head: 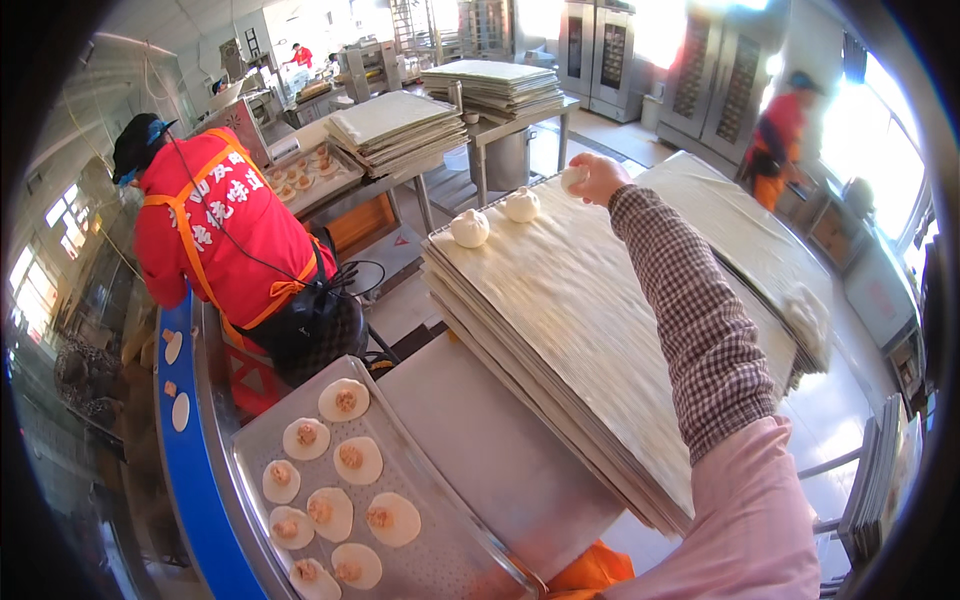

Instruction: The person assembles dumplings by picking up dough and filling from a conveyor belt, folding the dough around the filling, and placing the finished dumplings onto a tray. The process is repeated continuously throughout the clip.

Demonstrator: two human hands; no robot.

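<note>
My right hand [602,178], at the end of a checked sleeve, holds a pale dough bun [574,177] by its sides at the far edge of a cloth-covered tray stack [570,285]. Two pleated filled buns, one nearer my hand [522,205] and one at the corner [470,228], sit apart on the cloth. My left hand is out of view. At the lower left, a perforated metal tray [427,517] bears several flat dough rounds, each topped with minced filling, such as the one at the tray's far end [344,400].
A blue conveyor belt [196,480] with dough rounds runs along the left. A co-worker in red [225,217] bends over it. Another cloth-covered stack [750,225] stands at the right. Behind are more tray stacks [397,120], a filled tray [349,169] and a person at the right [780,142].
</note>
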